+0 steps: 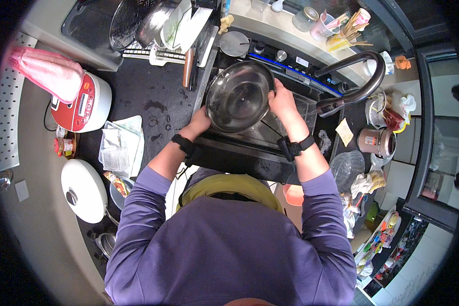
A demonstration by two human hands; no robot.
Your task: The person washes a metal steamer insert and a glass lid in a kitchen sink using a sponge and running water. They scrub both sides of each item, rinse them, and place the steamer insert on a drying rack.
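Over the left part of the kitchen sink [269,140] I hold a round stainless steel basin [240,97], its hollow inside facing up towards me. My left hand [201,121] grips the rim at its lower left. On the right side of the rim, my right hand [282,98] has its fingers closed round the edge. Both wrists wear black bands. The dark pull-down faucet [350,101] arches in from the right, its head to the right of my right hand.
Left of the sink lies a wet dark countertop [155,88] with a red and white rice cooker [90,103] and clear plastic containers [114,153]. A dish rack [137,51] and a knife with a wooden handle [188,68] are at the upper left. A yellowish sponge cloth [344,132] lies on the right.
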